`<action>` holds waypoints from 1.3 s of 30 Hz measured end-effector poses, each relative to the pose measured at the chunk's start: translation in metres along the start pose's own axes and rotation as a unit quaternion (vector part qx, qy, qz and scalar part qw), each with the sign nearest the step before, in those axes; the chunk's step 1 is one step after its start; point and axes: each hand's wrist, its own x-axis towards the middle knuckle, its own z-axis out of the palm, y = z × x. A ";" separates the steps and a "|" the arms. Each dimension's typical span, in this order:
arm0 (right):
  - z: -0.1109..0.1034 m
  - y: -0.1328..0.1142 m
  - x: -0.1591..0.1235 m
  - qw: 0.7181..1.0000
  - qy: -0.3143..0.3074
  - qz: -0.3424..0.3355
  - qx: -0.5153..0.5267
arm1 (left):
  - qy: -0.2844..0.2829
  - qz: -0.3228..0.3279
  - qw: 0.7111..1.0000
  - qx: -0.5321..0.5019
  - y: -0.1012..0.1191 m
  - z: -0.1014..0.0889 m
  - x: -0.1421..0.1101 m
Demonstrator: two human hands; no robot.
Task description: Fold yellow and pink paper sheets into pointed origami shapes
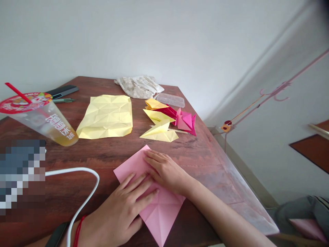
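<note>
A pink square of paper (pixel 160 214) with crease lines lies on the wooden table, one corner pointing toward me. My left hand (pixel 125 202) rests on its left and middle part, fingers spread and stretched out. On the upper right edge of the sheet lies my right hand (pixel 167 171), its fingers extended flat on the paper. The fingertips of the two hands come close together near the middle. Both hands cover part of the sheet. Just beyond it sits a folded pale yellow paper piece (pixel 161 133).
A creased yellow sheet (pixel 108 116) lies farther back. Folded pink paper (pixel 183 120) and orange paper (pixel 155 104) lie near a clear plastic box (pixel 171 100) and a crumpled cloth (pixel 138 86). At left stand a drink cup (pixel 58 120) and a white cable (pixel 87 170). The table edge (pixel 244 192) slants along the right.
</note>
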 end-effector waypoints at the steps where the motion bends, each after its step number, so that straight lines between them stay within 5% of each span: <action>1: 0.002 0.001 -0.001 1.000 -0.003 0.004 0.001 | 0.004 0.002 1.000 -0.002 0.000 -0.002 0.001; 18: 0.003 0.002 -0.001 1.000 0.005 0.022 0.005 | 0.027 -0.021 0.993 -0.111 -0.008 -0.013 0.004; 30: 0.010 0.004 -0.002 0.999 0.034 0.016 -0.009 | 0.075 0.032 0.987 -0.139 -0.025 -0.028 0.005; 32: 0.010 0.004 -0.003 0.999 0.039 0.008 0.008 | 0.118 -0.011 0.985 -0.126 -0.035 -0.034 0.006; 35: 0.009 0.003 -0.003 0.996 0.051 0.017 0.064 | 0.225 -0.162 0.956 -0.092 -0.053 -0.039 0.007; 39: 0.012 0.001 -0.004 0.988 0.077 0.041 0.128 | 0.214 -0.252 0.938 -0.104 -0.065 -0.040 0.009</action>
